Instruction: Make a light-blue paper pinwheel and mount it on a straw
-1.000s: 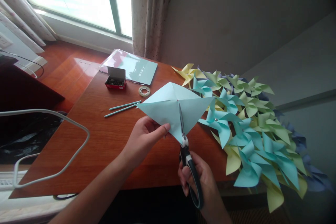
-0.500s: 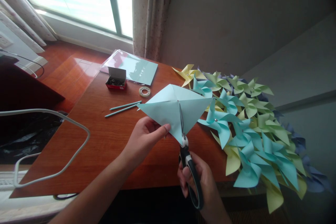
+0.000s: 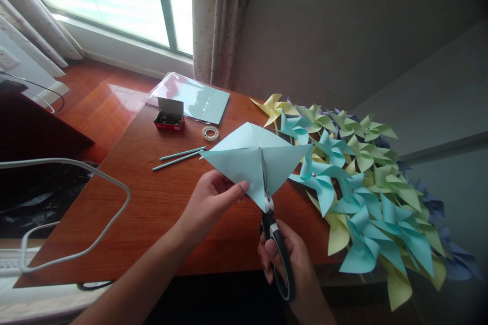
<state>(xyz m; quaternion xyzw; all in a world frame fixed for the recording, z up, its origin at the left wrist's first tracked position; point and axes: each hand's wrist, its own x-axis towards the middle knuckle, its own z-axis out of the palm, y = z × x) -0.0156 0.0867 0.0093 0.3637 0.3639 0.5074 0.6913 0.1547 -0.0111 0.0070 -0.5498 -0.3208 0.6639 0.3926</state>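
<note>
Between thumb and fingers, my left hand pinches the lower left edge of a light blue paper square, creased along its diagonals. My right hand grips black-handled scissors from below. Their blades run up from the paper's near corner along the crease toward its middle, and look closed or nearly so. The paper is held above the table, with one corner toward me. Part of my left fingers is hidden behind it.
Several blue, green, yellow and purple paper pinwheels crowd the right of the wooden table. Behind the paper are a tape roll, two blue sticks, an open red box and plastic-wrapped paper. A white tube frame stands left.
Hardly anything differs. The paper and scissors have shifted very slightly, and both hands keep their grip.
</note>
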